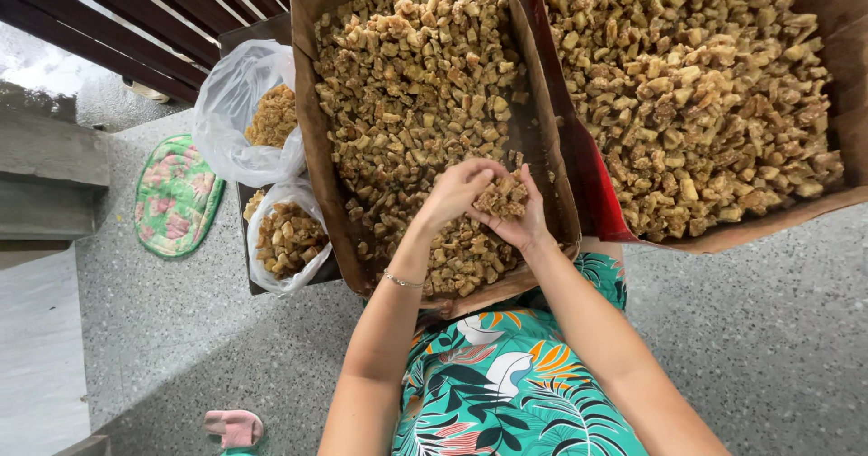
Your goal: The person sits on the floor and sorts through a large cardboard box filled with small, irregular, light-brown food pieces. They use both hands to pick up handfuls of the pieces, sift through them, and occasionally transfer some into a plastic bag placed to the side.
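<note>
A long cardboard tray (312, 103) full of small golden-brown fried chunks rests against my lap. My right hand (523, 225) is cupped palm up over the near part of the tray and holds a heap of the chunks (500, 198). My left hand (455, 189), with a thin bracelet on its wrist, lies fingers curled over that heap and touches it from the left. Both hands meet above the tray's lower right corner.
A second, wider cardboard tray (818, 212) of the same chunks lies to the right, with a red edge (588, 176). At the left two clear plastic bags (235, 112) (285, 239) hold more chunks. A green floral mat (176, 194) lies on the speckled floor, with dark wooden rails (136, 13) beyond it.
</note>
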